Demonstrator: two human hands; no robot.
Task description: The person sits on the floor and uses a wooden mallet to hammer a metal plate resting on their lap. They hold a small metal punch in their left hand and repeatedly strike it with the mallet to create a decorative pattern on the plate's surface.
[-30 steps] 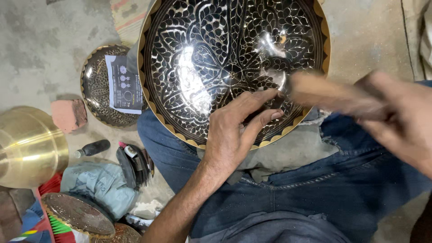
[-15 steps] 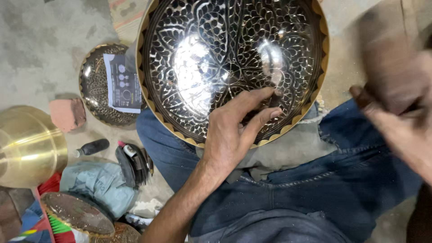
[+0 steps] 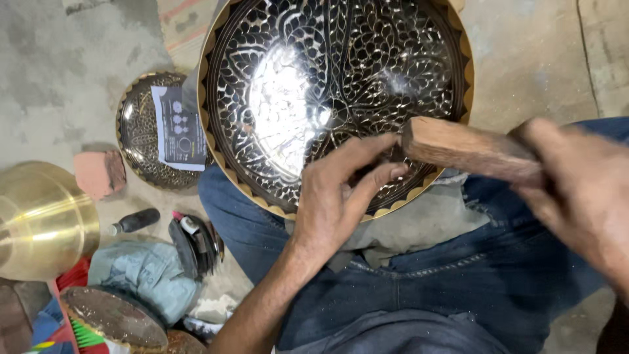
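Note:
A large round metal plate [image 3: 308,85], black with shiny engraved leaf patterns and a scalloped brass rim, rests on my lap. My left hand [image 3: 341,193] lies on its lower part with fingers pinched together against the surface; whatever small tool they hold is hidden. My right hand [image 3: 576,190] grips a wooden block [image 3: 468,149] like a mallet. Its end sits just above my left fingers.
A smaller engraved plate [image 3: 141,134] with a paper card [image 3: 178,128] lies on the concrete floor at left. Near it are a pink brick piece [image 3: 98,172], a brass bowl [image 3: 39,219], a dark small tool [image 3: 134,221], a grey-blue cloth [image 3: 141,275] and another dish [image 3: 114,318].
My right hand raised the wooden block up to the right, then brought it back down onto the spot above my left fingers. My left hand and the plate stayed put.

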